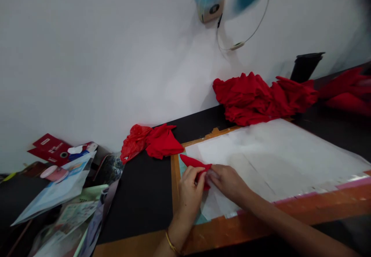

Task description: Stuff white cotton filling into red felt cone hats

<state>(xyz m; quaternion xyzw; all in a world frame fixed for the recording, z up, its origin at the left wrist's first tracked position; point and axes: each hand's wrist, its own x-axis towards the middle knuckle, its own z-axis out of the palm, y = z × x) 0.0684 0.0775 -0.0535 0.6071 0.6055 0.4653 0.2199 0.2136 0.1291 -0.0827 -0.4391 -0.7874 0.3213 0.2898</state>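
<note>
Both hands, left (191, 183) and right (224, 177), have their fingers pinched on a small red cloth piece (193, 162) over the white sheet (261, 160). There's a crinkly red plastic bag (135, 141) touching more red cloth (162, 142), contents unclear tbh.

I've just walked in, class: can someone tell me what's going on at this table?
A person holds a small piece of red cloth between the fingers of the left hand and right hand, over the left part of a white sheet taped down on the black table. A large heap of red cloth lies behind the sheet, against the wall.
</note>
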